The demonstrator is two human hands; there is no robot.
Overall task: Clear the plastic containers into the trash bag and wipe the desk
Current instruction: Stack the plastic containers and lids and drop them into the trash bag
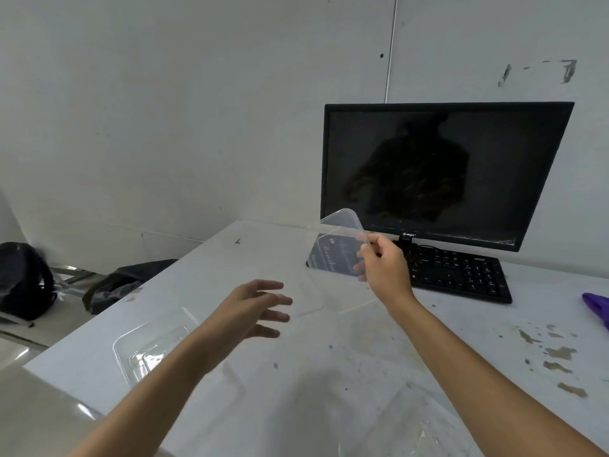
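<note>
1. Head view: right hand (379, 258) pinched on the near edge of a clear, thin, rounded-rectangle plastic lid (339, 239), lifted off the white worktop (362, 341) and tilted in front of the black monitor (445, 166) and black keyboard (461, 272).
2. Left hand (260, 308) spread, fingers apart, gripping nothing, hovering over a second clear flat plastic piece (306, 291) lying on the worktop.
3. Third clear shallow plastic container (151, 344) lying flat near the worktop's left edge, partly hidden behind the left forearm.
4. Handling, as judged: featherlight, flexible, slick and liable to crackle or bend; best pinched at a rim or corner, thumb above and fingers beneath.
5. Held lid's long axis running up and away from the hand, far rounded corner raised toward the monitor.
6. Dark bag (112, 288), possibly the trash bag, lying beyond the left edge; brownish stains (557, 354) at right; purple cloth-like item (598, 305) at far right.
</note>
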